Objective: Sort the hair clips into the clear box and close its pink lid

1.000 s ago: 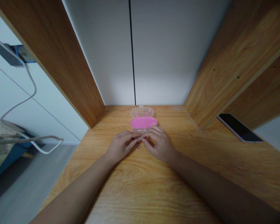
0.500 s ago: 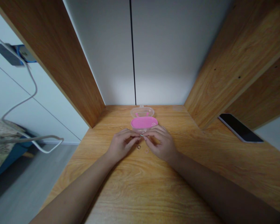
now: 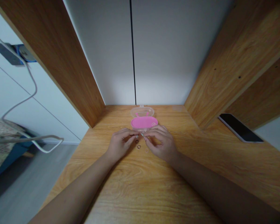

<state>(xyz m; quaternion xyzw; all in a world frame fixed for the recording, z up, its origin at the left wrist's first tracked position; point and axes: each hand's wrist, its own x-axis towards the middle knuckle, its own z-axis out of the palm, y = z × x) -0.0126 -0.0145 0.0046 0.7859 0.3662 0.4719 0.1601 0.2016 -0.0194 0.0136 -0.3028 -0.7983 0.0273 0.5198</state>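
Note:
My left hand is closed in a pinch, with a small pale piece at its fingertips. Just to its right, my right hand pinches another small pale piece; both are too small to identify. A narrow gap separates the fingertips. Below them on the table lie two dark little ring-shaped bands, an upper one and a lower one, plus a pale pink ring. Right behind my fingers stands an oval case with a pink panel, its clear lid tipped back and open.
The wooden tabletop runs back to a white panel between wooden uprights. A phone lies at the right. Off the table's left side, a white cable hangs down.
My fingertips have drawn slightly apart; the pale thing between them earlier now shows as a bit at each hand. The upper dark ring has come into clearer view.

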